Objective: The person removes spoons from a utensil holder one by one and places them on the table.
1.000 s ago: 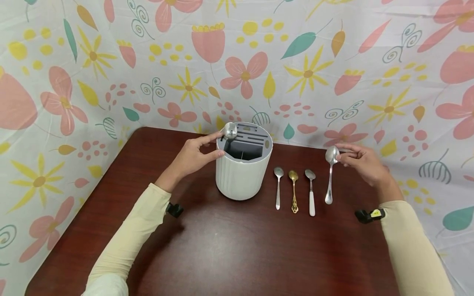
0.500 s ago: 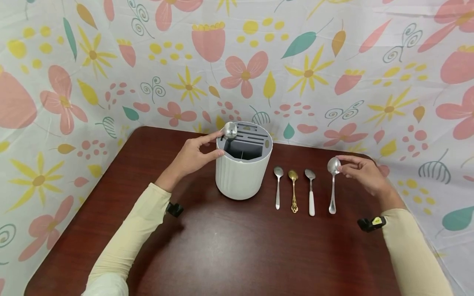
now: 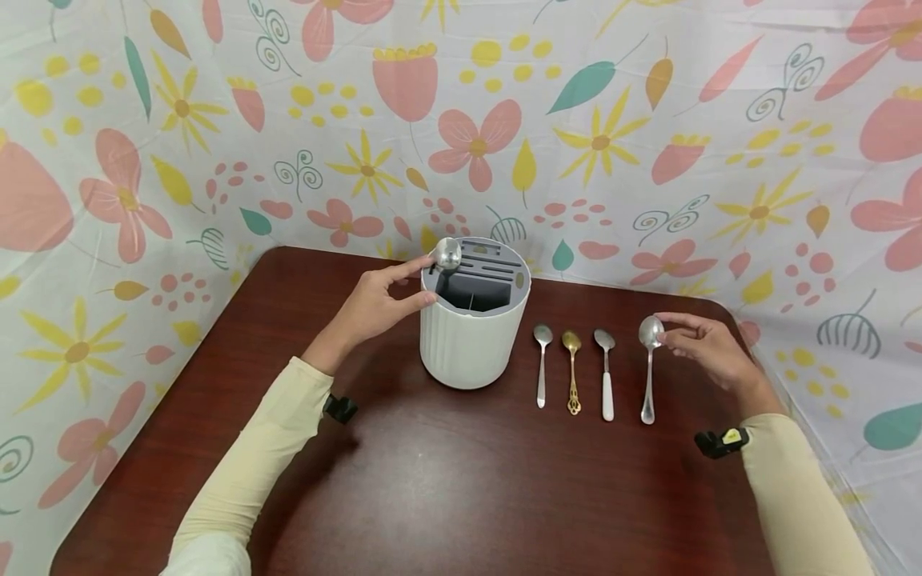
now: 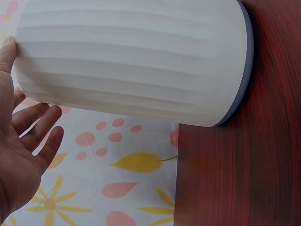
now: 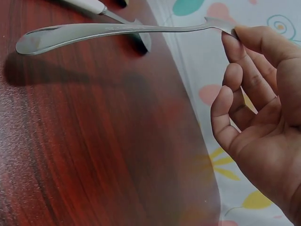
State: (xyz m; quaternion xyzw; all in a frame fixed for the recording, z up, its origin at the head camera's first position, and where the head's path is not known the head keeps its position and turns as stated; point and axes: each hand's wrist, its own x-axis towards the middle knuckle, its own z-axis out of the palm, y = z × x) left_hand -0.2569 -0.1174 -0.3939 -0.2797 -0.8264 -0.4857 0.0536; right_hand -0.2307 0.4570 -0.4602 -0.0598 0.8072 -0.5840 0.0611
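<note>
My right hand (image 3: pixel 706 348) pinches a silver spoon (image 3: pixel 648 376) by its bowl, between thumb and fingertips. In the right wrist view this spoon's handle (image 5: pixel 84 35) hovers just above the table, its shadow beneath. My left hand (image 3: pixel 370 312) touches the rim of a white ribbed utensil holder (image 3: pixel 461 352) with straight fingers and thumb; the left wrist view shows the other fingers (image 4: pixel 44 125) loosely spread beside its wall. Another silver spoon (image 3: pixel 448 252) stands bowl up in the holder's grey slotted top, its handle hidden.
Left of the pinched spoon, a row lies on the dark wood table (image 3: pixel 446 488): a small silver spoon (image 3: pixel 542 368), a gold spoon (image 3: pixel 572 372) with an ornate handle and a white-handled spoon (image 3: pixel 607 376). Flowered cloth (image 3: pixel 475 104) hangs behind the table.
My right hand has lowered the pinched spoon towards the table and shifted it slightly right, beside the white-handled spoon. The left hand and the holder have not moved.
</note>
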